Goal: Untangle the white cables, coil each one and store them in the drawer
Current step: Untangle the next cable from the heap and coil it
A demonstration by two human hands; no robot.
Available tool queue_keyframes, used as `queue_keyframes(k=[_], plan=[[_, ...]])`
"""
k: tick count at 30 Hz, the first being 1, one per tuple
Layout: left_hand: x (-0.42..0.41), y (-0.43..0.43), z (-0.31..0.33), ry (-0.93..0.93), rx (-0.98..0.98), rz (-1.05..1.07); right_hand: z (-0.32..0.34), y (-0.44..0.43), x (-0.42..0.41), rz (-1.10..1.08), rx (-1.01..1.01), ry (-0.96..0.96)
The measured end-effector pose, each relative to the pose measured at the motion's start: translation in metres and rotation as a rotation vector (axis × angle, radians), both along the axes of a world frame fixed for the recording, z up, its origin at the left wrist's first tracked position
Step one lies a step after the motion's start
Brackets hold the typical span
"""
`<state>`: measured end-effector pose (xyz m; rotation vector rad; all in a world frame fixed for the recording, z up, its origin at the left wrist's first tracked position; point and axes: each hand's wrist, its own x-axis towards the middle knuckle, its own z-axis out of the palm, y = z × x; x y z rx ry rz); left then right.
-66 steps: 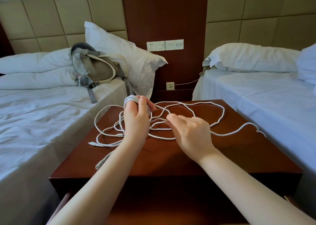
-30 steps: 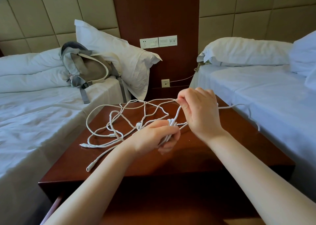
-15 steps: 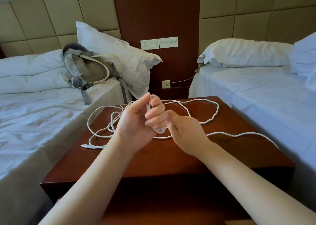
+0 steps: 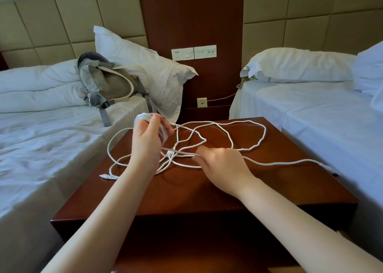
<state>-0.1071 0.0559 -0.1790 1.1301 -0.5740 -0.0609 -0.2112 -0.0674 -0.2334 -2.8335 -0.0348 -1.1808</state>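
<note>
left grip around white cable coil

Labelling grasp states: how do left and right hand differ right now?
Left hand is raised off the nightstand; right hand sits low over it. Left hand grips a wound coil; right hand pinches one loose strand. Both hold white cable.

This is a hotel-style twin bedroom. A left bed and a right bed, both in white linen with plump pillows, flank a dark wooden bedside table. Behind them are padded beige wall panels and a row of sockets and switches.
</note>
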Motion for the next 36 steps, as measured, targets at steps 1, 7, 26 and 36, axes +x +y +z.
queue_keyframes(k=[1, 7, 26, 36], plan=[[0.006, 0.003, -0.002, -0.021, 0.060, 0.082, -0.001, -0.002, 0.001, 0.000, -0.010, -0.087], [0.000, 0.001, -0.014, -0.335, 0.550, 0.242, 0.003, 0.000, 0.000, -0.022, -0.131, -0.307], [-0.020, 0.011, -0.010, -0.228, 0.868, -0.813, 0.010, -0.008, -0.002, 0.094, 0.080, -0.321], [-0.018, 0.013, -0.015, -0.050, 0.738, -0.954, 0.014, -0.009, -0.007, 0.300, 0.211, -0.072]])
